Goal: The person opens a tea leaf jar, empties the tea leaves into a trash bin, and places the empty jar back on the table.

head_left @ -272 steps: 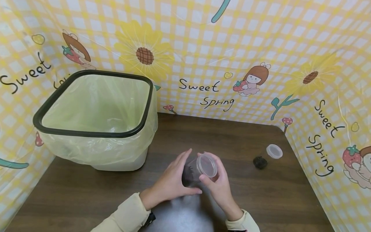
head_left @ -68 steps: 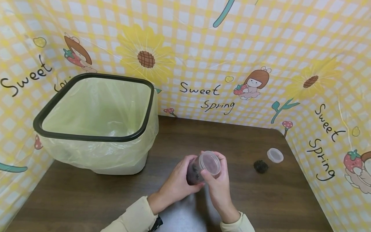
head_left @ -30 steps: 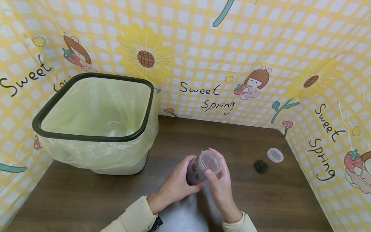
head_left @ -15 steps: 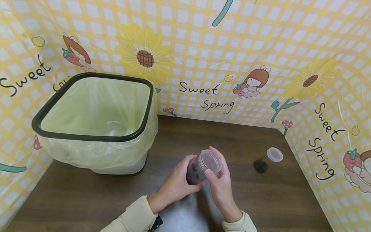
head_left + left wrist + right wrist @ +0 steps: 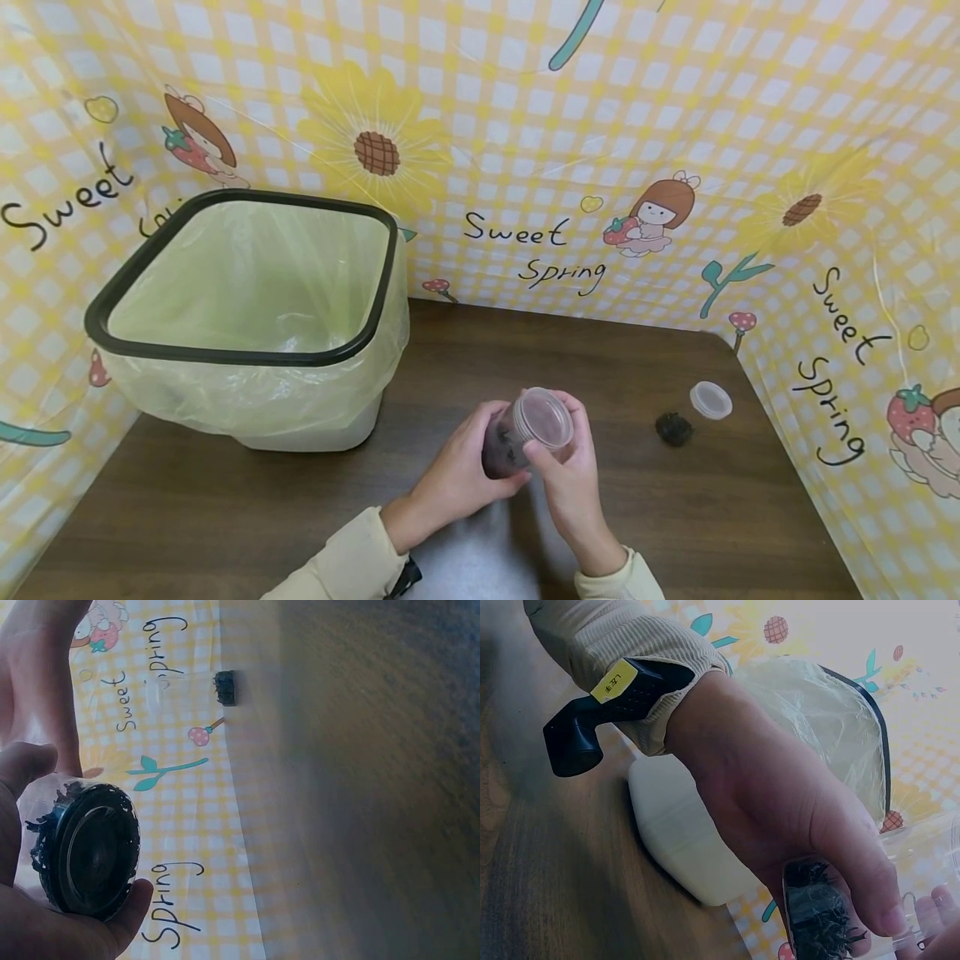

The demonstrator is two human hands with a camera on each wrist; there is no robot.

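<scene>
A clear plastic jar point(image 5: 506, 443) with dark shredded matter packed at its bottom is held tilted above the table between two hands. My left hand point(image 5: 450, 468) grips the lower body, thumb and fingers curled round it. At the ridged top end, my right hand point(image 5: 572, 492) holds on with its thumb against the rim; I cannot tell whether a lid is on. The left wrist view catches the dark round base point(image 5: 97, 851) facing the camera. Dark strands point(image 5: 821, 915) show through the wall in the right wrist view, beside the left thumb.
A bin point(image 5: 360, 350) with a black rim and pale yellow liner stands at the left. Toward the right of the brown table point(image 5: 645, 517), a second clear jar point(image 5: 673, 428) stands upright with dark matter at its bottom. A checked cloth point(image 5: 525, 167) hangs behind.
Compared with the earliest frame, the hands and jar sit slightly farther right and the left fingers lie closer round it. Over the last second, the right fingers have shifted a little at the rim.
</scene>
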